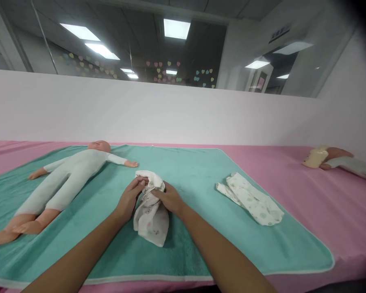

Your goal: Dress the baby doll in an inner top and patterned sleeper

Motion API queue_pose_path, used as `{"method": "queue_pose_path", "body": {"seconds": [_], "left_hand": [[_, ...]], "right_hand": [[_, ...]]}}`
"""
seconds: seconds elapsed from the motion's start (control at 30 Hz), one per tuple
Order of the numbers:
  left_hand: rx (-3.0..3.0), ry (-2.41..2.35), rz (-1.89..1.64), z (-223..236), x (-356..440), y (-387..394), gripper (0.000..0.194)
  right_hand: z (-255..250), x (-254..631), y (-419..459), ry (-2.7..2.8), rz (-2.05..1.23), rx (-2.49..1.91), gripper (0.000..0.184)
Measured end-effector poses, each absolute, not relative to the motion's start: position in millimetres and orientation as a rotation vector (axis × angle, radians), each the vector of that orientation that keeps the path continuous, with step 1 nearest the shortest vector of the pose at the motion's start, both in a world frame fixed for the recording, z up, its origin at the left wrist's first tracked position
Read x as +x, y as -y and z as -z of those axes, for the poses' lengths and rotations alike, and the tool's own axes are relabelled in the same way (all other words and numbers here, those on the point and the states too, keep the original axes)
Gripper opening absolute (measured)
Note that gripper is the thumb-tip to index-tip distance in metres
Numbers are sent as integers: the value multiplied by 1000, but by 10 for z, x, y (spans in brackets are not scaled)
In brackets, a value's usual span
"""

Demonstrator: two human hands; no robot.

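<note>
We can read no text; the sign (279,33) behind the glass (186,51) at upper right bears a short row of characters, too blurred to make out; faint marks on the yellowish container (315,157) are also illegible.

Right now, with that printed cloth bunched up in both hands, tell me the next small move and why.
I'd probably ease the left hand and right hand slightly apart to spread the top of the printed cloth. Both hands hold it there, and the fabric looks gathered and creased between them, so loosening those folds seems sensible.
</note>
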State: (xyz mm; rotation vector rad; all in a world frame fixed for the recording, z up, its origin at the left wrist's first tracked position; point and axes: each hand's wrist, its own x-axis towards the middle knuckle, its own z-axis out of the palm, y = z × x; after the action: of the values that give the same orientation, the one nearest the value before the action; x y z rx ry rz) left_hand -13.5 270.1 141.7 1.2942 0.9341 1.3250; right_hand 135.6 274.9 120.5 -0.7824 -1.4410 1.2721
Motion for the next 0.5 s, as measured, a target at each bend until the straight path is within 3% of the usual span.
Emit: {"method": "queue_pose_path", "body": {"seconds": [0.23,0.33,0.5], "left_hand": [[1394,-1168,-1365,-1353,-169,-2785,55],[1364,-1284,-1292,-1403,-151,-2734,58],[1240,-1098,-1093,-1556,-99,-2592,49]], "right_hand": [[-1198,1421,-2835,968,-1718,-606,42],[-1229,1484,-2843,833,-1824,-586,43],[-1270,1552,-2828,793,-1695,-660,41]]}}
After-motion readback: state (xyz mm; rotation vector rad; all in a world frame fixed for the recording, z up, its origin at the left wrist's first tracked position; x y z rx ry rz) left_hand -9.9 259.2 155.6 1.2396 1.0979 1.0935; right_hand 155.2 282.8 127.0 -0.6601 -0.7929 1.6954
